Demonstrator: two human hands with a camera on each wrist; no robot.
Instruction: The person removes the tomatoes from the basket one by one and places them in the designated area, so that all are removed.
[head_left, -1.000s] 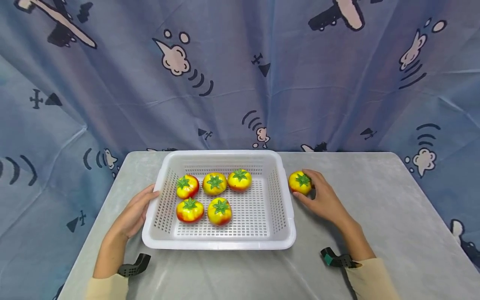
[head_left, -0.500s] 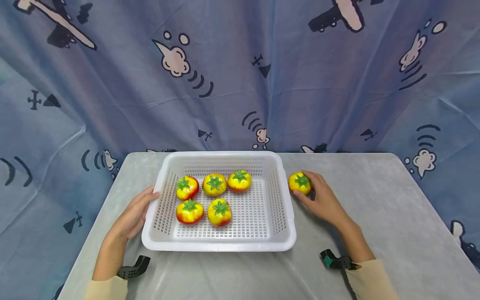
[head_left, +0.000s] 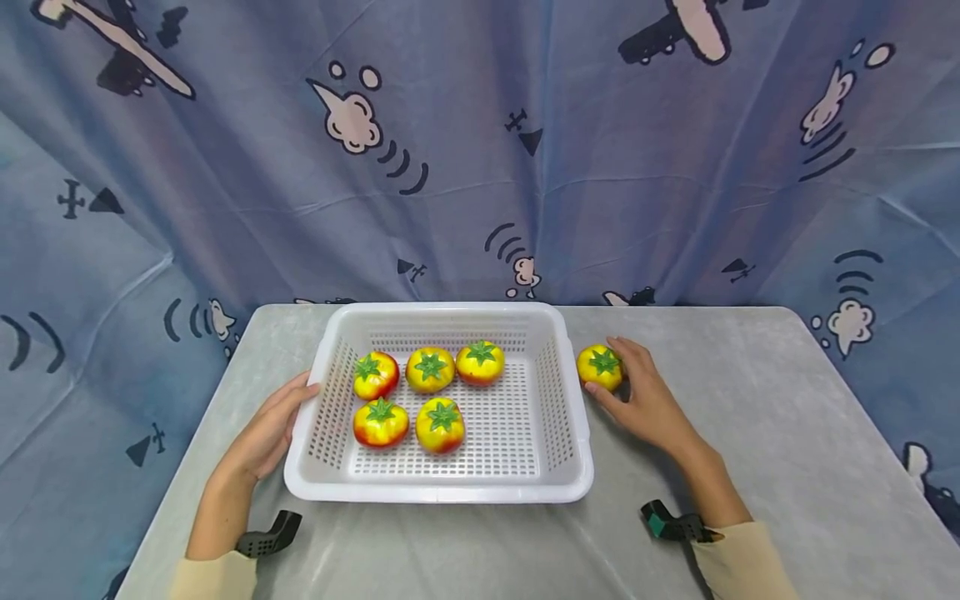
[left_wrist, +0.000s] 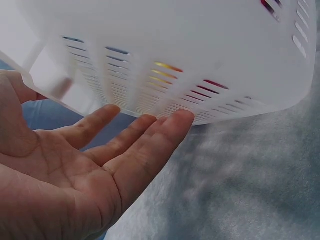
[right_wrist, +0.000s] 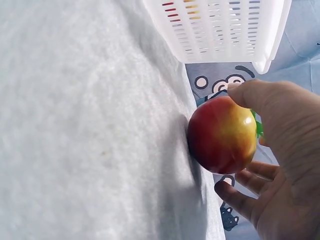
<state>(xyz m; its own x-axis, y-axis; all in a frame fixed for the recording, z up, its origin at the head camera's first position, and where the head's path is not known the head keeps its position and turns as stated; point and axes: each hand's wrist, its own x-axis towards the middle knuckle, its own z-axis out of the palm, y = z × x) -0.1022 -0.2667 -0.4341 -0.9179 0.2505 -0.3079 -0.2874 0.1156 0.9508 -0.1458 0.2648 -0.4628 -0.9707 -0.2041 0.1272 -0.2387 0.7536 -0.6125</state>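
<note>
In the head view, a white perforated plastic basket (head_left: 438, 492) holds several yellow-and-red toy tomatoes with green star-shaped tops, such as one tomato (head_left: 440, 425) in the front row. My left hand (head_left: 264, 429) holds the basket's left side, its thumb over the rim and its fingers (left_wrist: 150, 145) against the outer wall. Just beyond the basket's right side, another tomato (head_left: 599, 367) sits on the table. My right hand (head_left: 647, 400) curls round it, the thumb (right_wrist: 247, 95) at one side; the index fingertip is hidden behind the tomato in the right wrist view.
A grey cloth-like surface covers the table (head_left: 750, 400). Behind and beside it hangs a blue curtain (head_left: 480, 167) printed with planes and clouds. Inside the basket, the right part of its floor (head_left: 510, 433) is bare. Black camera mounts (head_left: 270, 535) sit on both wrists.
The right fingertips have spread very slightly around the tomato. Otherwise the basket, the tomatoes and the left hand stay where they were.
</note>
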